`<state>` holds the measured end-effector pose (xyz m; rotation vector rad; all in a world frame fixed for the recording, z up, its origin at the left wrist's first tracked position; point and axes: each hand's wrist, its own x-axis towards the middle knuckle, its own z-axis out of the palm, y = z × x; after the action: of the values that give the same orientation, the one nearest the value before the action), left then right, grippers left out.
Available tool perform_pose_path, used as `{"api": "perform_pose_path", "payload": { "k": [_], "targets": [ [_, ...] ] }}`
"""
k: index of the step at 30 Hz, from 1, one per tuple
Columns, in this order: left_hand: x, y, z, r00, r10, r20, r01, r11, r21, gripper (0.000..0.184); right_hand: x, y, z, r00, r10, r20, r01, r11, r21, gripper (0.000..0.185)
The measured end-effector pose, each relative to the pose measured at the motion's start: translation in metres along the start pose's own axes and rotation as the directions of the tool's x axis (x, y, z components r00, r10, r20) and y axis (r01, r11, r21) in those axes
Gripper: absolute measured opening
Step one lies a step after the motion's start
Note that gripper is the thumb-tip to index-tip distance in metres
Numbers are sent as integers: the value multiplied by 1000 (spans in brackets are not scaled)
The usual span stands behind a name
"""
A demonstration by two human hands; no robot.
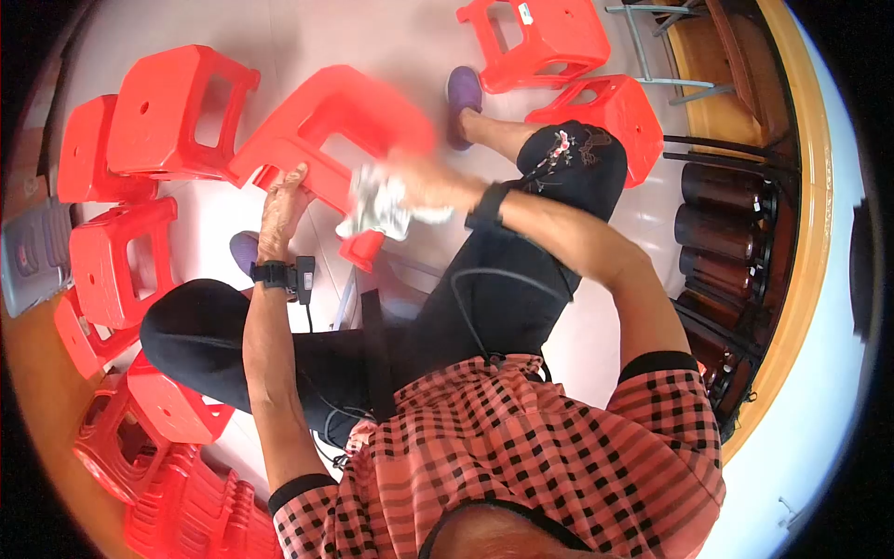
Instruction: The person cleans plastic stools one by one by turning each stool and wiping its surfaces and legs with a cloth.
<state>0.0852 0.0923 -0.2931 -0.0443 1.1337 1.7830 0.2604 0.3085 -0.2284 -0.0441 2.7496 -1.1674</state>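
A red plastic stool (321,177) is tilted in front of me, above the floor between my legs. Its lower left part is gripped by my left hand (287,203), with the thumb over a leg edge. My right hand (424,182), blurred by motion, holds a white and grey cloth (377,203) against the right side of the stool. The fingers of my right hand are smeared, partly behind the cloth.
Several red stools (158,112) stand along the left, with a stack (191,508) at the lower left. Two more stools (549,42) are at the upper right. Dark cylinders (717,191) line a rack at the right. Cables hang by my lap.
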Motion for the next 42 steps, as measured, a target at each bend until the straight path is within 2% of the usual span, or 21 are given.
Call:
{"api": "perform_pose_path", "payload": {
  "k": [1,3,4,5,8,12,14,15,16,17,19,20,21,24,27,30,34,36,38,39,42],
  "targets": [
    [-1,0,1,1000,-3,3,3,1000,7,28,12,47,8,985,36,-169,-34,999,16,40],
    [-2,2,1,1000,-3,6,2,1000,25,28,30,31,-61,858,475,-195,-506,847,-163,41],
    [-2,3,2,1000,1,15,-2,1000,19,28,36,81,-61,848,480,-223,-521,832,-191,42],
    [-3,3,3,1000,4,25,-5,1000,15,29,38,88,-68,820,431,-376,-528,823,-207,44],
    [-5,2,2,999,9,32,-9,1000,-2,29,44,88,-60,755,612,-235,-653,734,-188,44],
    [1,-5,-3,996,66,52,-64,997,-41,26,25,20,-52,803,596,20,-557,762,-331,51],
    [2,-10,-7,999,42,-7,-42,998,-47,24,14,10,-15,858,508,76,-483,849,-216,49],
    [-2,-6,1,999,41,-26,-42,998,-45,24,13,14,4,882,399,251,-367,915,-166,45],
    [-4,-4,5,998,42,-45,-44,998,-43,24,8,-2,21,901,361,241,-342,932,-119,41],
    [-1,-6,1,997,23,-67,-25,999,-32,24,8,-23,30,870,366,331,-381,924,-22,38],
    [8,-14,-14,994,-15,-109,14,1000,-11,24,1,-54,61,893,334,301,-400,896,192,38],
    [8,-15,-19,997,-11,-81,11,1000,6,26,5,-81,55,838,321,441,-399,912,96,41],
    [7,-13,-21,999,-7,-50,8,1000,25,28,4,-95,58,839,305,450,-381,920,87,43],
    [-1,-8,-7,998,44,-51,-42,998,35,38,0,-88,66,883,194,427,-300,934,196,42],
    [0,-10,-9,991,66,-120,-43,982,183,49,-1,-72,49,902,179,392,-236,966,104,40],
    [-3,-3,-1,996,43,-74,-18,951,309,51,-2,-28,17,812,350,466,-426,903,64,57],
    [-24,31,20,995,-83,-59,102,821,561,41,9,8,-30,827,329,456,-335,940,-72,61],
    [-25,38,27,998,64,-17,-30,658,753,38,23,10,-54,820,415,395,-336,907,-254,66],
    [-27,49,40,984,169,53,-122,431,894,36,22,17,-66,877,368,309,-325,928,-184,67],
    [-32,52,58,974,219,63,-177,553,814,33,23,22,-69,901,345,264,-316,937,-146,68],
    [-26,66,101,963,238,123,-194,304,933,28,30,29,-68,801,598,-15,-557,756,344,58]
  ]
}}
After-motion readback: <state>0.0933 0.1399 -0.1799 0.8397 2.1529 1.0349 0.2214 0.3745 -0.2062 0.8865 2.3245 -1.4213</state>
